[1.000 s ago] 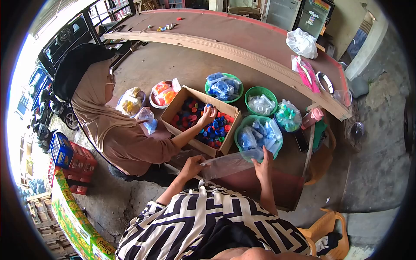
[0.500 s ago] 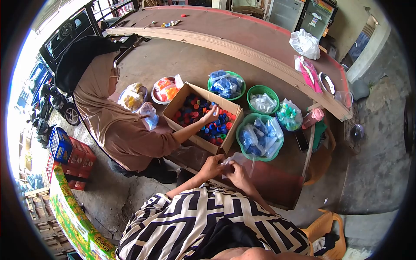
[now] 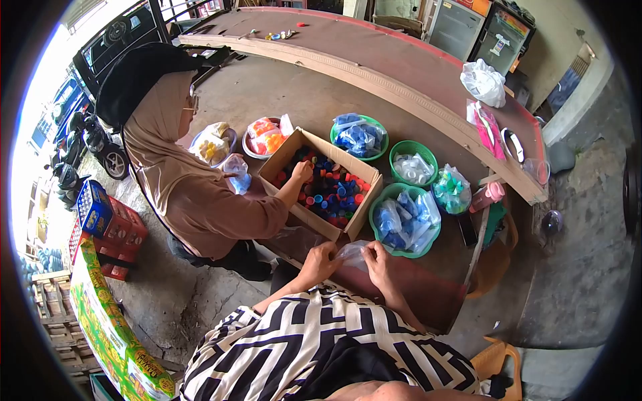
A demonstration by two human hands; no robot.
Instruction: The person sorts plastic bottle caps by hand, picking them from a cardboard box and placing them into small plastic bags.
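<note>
A clear plastic bag (image 3: pixel 351 254) is stretched between my two hands, just in front of the cardboard box. My left hand (image 3: pixel 319 262) pinches its left side, and my right hand (image 3: pixel 378 262) grips the other side. The cardboard box (image 3: pixel 361 218) holds many loose bottle caps (image 3: pixel 329 190), mostly blue and red. Right of the box stands a green basin (image 3: pixel 376 232) with bags of blue caps (image 3: pixel 406 220). Another person's hand (image 3: pixel 303 172) reaches into the box, while their other hand holds a small bag with blue contents (image 3: pixel 237 175).
Beyond the box sit several bowls of bagged caps, including a green basket (image 3: pixel 416 179) and a bowl with orange bags (image 3: pixel 266 137). A pink-lidded bottle (image 3: pixel 487 195) lies by a dark phone (image 3: pixel 467 228). A long wooden rail (image 3: pixel 374 80) crosses behind. The co-worker (image 3: pixel 221 207) is at left.
My hands have moved apart, spreading the plastic bag between them. The co-worker's hand has gone from above the caps down into the box, further left. The view has shifted slightly.
</note>
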